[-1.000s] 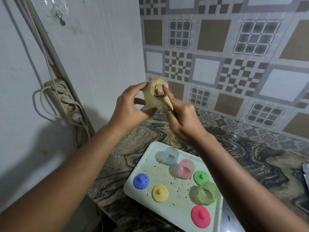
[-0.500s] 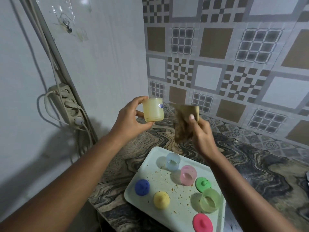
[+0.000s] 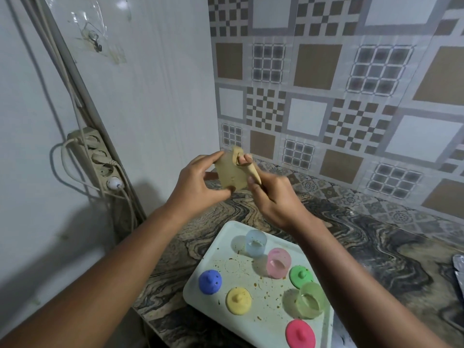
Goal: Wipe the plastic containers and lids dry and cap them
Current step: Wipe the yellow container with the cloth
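Head view shows a yellowish plastic container raised above the desk, near the tiled wall. The left hand has its fingers and thumb curled round the container's sides. The right hand pinches a tan cloth in its fingers at the container's mouth. Below, a pale tray holds the blue container, pink container and green container, all uncapped. The blue lid, yellow lid, green lid and pink lid lie beside them.
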